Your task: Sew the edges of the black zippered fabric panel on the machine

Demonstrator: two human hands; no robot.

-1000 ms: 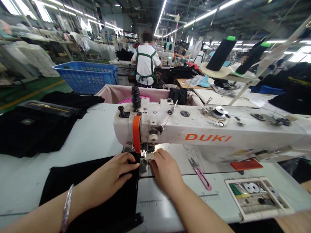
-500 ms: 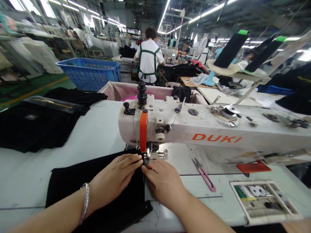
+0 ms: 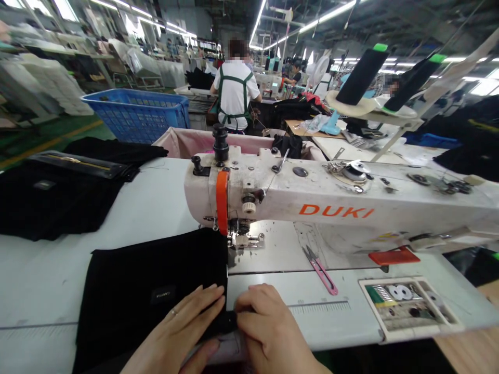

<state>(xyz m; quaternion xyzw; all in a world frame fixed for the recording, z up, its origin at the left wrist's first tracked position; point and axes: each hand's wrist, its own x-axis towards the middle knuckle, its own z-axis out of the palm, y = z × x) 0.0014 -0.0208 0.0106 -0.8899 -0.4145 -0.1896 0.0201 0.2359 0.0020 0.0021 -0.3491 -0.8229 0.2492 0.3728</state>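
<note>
A black fabric piece [image 3: 128, 280] with a small label [image 3: 163, 294] lies on the sewing machine table, its far right corner at the presser foot [image 3: 244, 240]. My left hand [image 3: 187, 327] rests on the fabric's near right part, fingers stretched out and thumb apart near the table's front edge. Just to the right, my right hand [image 3: 268, 327] has its fingers curled around the fabric's near right corner; the fingertips are partly hidden. The sewing machine [image 3: 273, 192], with an orange guard [image 3: 222, 202], stands just beyond both hands.
Pink thread snips [image 3: 322, 272] lie right of the presser foot. A parts tray [image 3: 409, 306] with bobbins sits at the right. More black fabric pieces [image 3: 50, 202] lie at the left. Behind are a blue basket [image 3: 136, 111], a pink fabric-lined bin [image 3: 183, 143] and a co-worker [image 3: 236, 93].
Both hands have moved from beside the presser foot toward me, along the fabric's right edge to its near corner. The label on the fabric is now uncovered. The view has shifted slightly.
</note>
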